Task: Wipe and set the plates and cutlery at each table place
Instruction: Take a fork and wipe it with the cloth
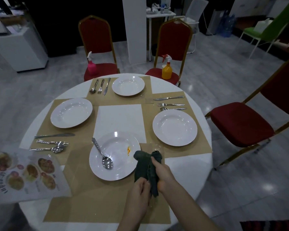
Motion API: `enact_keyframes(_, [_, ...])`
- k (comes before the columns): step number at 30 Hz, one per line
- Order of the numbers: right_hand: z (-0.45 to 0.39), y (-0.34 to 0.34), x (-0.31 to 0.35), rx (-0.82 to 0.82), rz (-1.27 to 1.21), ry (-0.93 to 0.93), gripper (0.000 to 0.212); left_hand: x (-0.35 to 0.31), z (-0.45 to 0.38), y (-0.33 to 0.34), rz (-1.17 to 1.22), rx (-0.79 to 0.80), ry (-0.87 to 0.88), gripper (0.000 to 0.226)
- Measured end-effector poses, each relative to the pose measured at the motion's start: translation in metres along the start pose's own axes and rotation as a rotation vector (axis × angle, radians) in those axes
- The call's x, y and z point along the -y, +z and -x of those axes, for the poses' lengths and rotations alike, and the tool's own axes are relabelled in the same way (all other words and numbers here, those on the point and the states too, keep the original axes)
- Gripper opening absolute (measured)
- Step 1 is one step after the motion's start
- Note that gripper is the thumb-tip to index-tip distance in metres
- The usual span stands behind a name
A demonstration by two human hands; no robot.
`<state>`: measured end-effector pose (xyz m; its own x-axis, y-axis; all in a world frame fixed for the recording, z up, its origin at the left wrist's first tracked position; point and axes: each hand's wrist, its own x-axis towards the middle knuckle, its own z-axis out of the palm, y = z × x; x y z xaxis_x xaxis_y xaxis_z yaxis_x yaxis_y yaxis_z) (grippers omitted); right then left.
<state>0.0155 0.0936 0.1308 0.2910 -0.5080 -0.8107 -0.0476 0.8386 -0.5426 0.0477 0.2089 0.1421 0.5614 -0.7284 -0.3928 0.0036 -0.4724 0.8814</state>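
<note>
Round and white-clothed, the table [197,104] carries four tan placemats around a white centre sheet [119,121]. At eight o'clock a printed food menu [23,174] overhangs the edge. Just right of it lie a knife [54,135], a fork [52,142] and a spoon [47,149], handles pointing outward, below the nine o'clock plate [71,112]. At twelve o'clock a spoon, fork and knife trio [100,86] sits left of a clean plate [128,85]. At six o'clock the nearest plate [114,155] holds a spoon [102,154], bowl toward the person, and an orange smear [128,150] near its right rim. Beside that rim, the left hand [138,192] pinches the lower end of a dark green cloth [148,167], while the right hand [163,174] is curled around its middle; fork tines [157,149] poke out of the cloth's top. At three o'clock a knife, fork and spoon set [170,103] lies above another clean plate [174,127]. Beyond, red chairs hold a pink spray bottle [92,65] and an orange spray bottle [166,68].
</note>
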Motion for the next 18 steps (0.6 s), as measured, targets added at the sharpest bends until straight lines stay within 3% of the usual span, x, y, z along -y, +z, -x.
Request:
enact_keyframes(7, [-0.026,0.000,0.017,-0.085,0.201,-0.279,0.025,-0.015,0.006,-0.015,0.252,0.046,-0.049,0.025])
enact_keyframes(10, [-0.041,-0.013,0.035,-0.264,0.112,-0.285,0.034,-0.023,0.010,-0.019,0.318,0.024,-0.024,0.024])
enact_keyframes(12, [-0.042,-0.027,0.050,-0.292,0.064,-0.270,0.038,-0.027,0.013,-0.026,0.324,-0.033,0.026,0.027])
enact_keyframes(18, [0.013,-0.009,0.029,0.257,0.161,-0.269,0.029,-0.023,-0.015,-0.021,0.098,-0.175,0.131,0.030])
